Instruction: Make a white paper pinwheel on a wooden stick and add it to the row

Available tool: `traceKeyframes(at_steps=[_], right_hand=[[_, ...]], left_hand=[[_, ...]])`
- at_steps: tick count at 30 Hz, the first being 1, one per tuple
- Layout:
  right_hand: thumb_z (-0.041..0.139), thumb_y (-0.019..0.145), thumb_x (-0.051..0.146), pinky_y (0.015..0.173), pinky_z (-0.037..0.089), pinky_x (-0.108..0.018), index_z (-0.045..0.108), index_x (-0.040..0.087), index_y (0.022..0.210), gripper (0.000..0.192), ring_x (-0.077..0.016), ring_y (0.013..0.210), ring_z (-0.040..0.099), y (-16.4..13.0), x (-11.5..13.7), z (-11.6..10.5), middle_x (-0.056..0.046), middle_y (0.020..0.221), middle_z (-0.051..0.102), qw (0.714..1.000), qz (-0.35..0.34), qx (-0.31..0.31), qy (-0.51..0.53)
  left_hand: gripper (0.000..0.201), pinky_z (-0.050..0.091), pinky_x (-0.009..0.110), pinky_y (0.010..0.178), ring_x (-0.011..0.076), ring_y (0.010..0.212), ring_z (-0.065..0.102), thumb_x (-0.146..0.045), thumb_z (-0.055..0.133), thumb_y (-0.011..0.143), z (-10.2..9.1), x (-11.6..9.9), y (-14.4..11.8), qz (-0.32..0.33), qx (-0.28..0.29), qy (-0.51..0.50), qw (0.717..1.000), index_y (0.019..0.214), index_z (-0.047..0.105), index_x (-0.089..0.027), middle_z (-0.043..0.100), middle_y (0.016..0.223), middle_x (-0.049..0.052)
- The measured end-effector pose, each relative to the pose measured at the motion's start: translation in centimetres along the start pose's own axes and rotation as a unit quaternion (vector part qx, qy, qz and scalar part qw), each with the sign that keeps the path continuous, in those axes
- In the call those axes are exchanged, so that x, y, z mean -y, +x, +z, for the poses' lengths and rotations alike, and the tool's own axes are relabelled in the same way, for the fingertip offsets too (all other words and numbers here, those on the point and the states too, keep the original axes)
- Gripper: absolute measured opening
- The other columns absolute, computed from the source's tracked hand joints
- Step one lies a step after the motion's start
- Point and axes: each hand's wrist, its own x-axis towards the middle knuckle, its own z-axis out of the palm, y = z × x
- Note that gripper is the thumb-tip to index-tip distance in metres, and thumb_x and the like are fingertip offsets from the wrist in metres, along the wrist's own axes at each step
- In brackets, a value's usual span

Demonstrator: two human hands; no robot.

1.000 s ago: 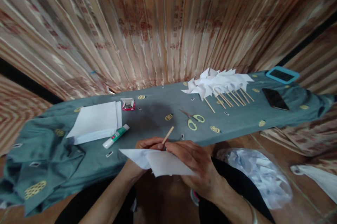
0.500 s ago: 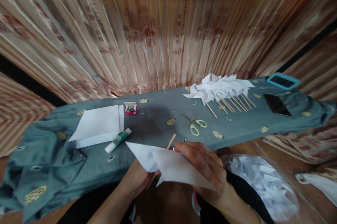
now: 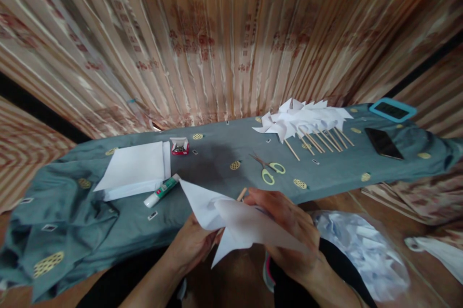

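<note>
Both my hands hold a folded white paper pinwheel (image 3: 238, 223) with a wooden stick (image 3: 241, 194) poking out behind it, just in front of the table's near edge. My left hand (image 3: 191, 245) grips it from below, mostly hidden by the paper. My right hand (image 3: 285, 226) pinches the paper's centre from the right. Yellow-handled scissors (image 3: 269, 171) lie on the teal cloth (image 3: 217, 163) just beyond my hands. A glue stick (image 3: 161, 191) lies to the left.
A stack of white paper (image 3: 135, 168) and a small red box of pins (image 3: 180, 146) sit at the left. Several finished pinwheels on sticks (image 3: 307, 122) lie at the back right, beside a black phone (image 3: 383, 143) and a blue-cased device (image 3: 392, 110). A plastic bag of scraps (image 3: 361, 250) sits on the floor.
The paper has tilted up and spread wider, covering more of the stick. My left hand dropped beneath the paper while my right hand stayed on its centre.
</note>
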Motion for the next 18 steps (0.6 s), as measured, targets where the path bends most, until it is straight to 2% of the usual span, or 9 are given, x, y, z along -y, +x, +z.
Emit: traceKeyframes(at_steps=[4, 10, 12, 16, 18], right_hand=[[0.057, 0.083, 0.012, 0.081, 0.054, -0.031, 0.042, 0.015, 0.132, 0.052, -0.0181, 0.093, 0.065, 0.1, 0.1, 0.0, -0.009, 0.099, 0.069, 1.0, -0.003, -0.001, 0.002], [0.058, 0.08, 0.006, 0.081, 0.055, -0.029, 0.043, 0.015, 0.131, 0.054, -0.0175, 0.093, 0.066, 0.2, 0.6, 0.3, -0.008, 0.098, 0.07, 1.0, -0.016, 0.002, -0.005], [0.057, 0.082, 0.009, 0.079, 0.055, -0.03, 0.043, 0.016, 0.131, 0.051, -0.0181, 0.092, 0.067, 0.2, 0.5, 0.4, -0.008, 0.097, 0.07, 1.0, -0.013, 0.002, 0.003], [0.052, 0.088, 0.021, 0.077, 0.056, -0.034, 0.041, 0.016, 0.134, 0.048, -0.0208, 0.091, 0.067, 0.1, 0.2, 0.5, -0.01, 0.098, 0.07, 1.0, -0.01, 0.001, 0.009], [0.053, 0.088, 0.022, 0.078, 0.056, -0.035, 0.039, 0.017, 0.136, 0.05, -0.0212, 0.092, 0.067, 0.1, 0.2, 0.4, -0.01, 0.1, 0.07, 1.0, -0.011, 0.006, 0.003]], left_hand=[[0.029, 0.051, 0.037, 0.075, 0.0293, 0.082, 0.066, -0.027, 0.083, 0.045, -0.1, 0.2, 0.1, 0.005, -0.023, -0.018, 1.0, 0.069, 0.069, -0.018, 0.071, 0.07, 0.006], [0.026, 0.05, 0.032, 0.058, 0.023, 0.061, 0.063, -0.036, 0.079, 0.054, -1.3, 1.2, 0.9, 0.027, -0.048, 0.025, 0.998, 0.07, 0.069, -0.018, 0.064, 0.054, 0.002], [0.028, 0.05, 0.032, 0.058, 0.0241, 0.064, 0.064, -0.037, 0.078, 0.054, -1.4, 1.1, 0.9, 0.033, -0.048, 0.036, 0.998, 0.073, 0.069, -0.018, 0.065, 0.056, 0.002], [0.037, 0.052, 0.036, 0.066, 0.0306, 0.083, 0.066, -0.037, 0.079, 0.052, -0.7, 0.3, 0.3, 0.053, -0.026, 0.055, 0.997, 0.084, 0.07, -0.021, 0.071, 0.075, 0.004], [0.035, 0.052, 0.036, 0.068, 0.0306, 0.084, 0.066, -0.036, 0.078, 0.053, -0.6, 0.1, 0.2, 0.062, -0.027, 0.065, 0.996, 0.084, 0.07, -0.021, 0.072, 0.077, 0.003]])
